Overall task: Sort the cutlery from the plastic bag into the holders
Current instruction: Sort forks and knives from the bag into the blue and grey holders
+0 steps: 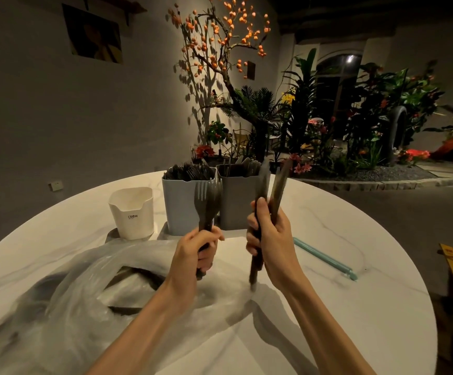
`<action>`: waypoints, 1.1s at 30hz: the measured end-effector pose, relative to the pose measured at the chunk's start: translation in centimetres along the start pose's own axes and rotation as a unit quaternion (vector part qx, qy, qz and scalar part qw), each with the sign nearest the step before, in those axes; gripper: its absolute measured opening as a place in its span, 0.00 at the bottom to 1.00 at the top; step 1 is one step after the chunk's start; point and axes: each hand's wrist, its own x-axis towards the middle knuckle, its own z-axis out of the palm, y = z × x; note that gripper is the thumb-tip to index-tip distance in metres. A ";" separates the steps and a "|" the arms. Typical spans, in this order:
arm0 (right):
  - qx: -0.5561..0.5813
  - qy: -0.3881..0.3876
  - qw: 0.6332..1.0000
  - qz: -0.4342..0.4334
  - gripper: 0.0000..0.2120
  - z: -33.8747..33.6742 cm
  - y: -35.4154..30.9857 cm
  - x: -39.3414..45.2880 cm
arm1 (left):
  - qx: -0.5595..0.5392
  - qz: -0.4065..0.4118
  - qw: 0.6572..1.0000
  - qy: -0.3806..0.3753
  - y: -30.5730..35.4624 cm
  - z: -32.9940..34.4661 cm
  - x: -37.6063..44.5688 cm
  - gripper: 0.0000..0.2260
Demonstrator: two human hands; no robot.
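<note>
In my left hand [192, 253] I hold a small bunch of dark plastic forks [207, 196] upright at the centre of the frame, fingers curled tight around the handles, tines up. My right hand [268, 239] grips a bundle of long dark cutlery pieces [263, 190] just right of centre, fingers clamped around their middle; their tips are blurred, so I cannot tell what kind they are. Behind the forks stands the pale blue holder [179, 204], already full of dark forks, and touching it on the right is the grey holder [236, 204], with more cutlery inside. A white holder [133, 212] sits further left. The crumpled plastic bag [84, 293] lies in the lower left on the round white bench [355, 293]. A teal straw [325, 258] lies at right.
</note>
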 end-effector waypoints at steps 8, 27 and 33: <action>0.084 0.059 0.994 -0.037 0.23 -0.4 -1.6 -0.5 | 0.060 -0.101 0.992 0.049 -0.6 0.0 0.2 0.18; -0.043 0.032 0.995 0.089 0.21 -0.1 2.7 -0.1 | 0.018 -0.115 0.987 0.110 -1.3 -0.1 0.6 0.23; 0.032 -0.022 0.999 0.024 0.26 1.3 -6.7 7.8 | 0.051 -0.054 0.995 0.073 7.1 0.5 5.9 0.23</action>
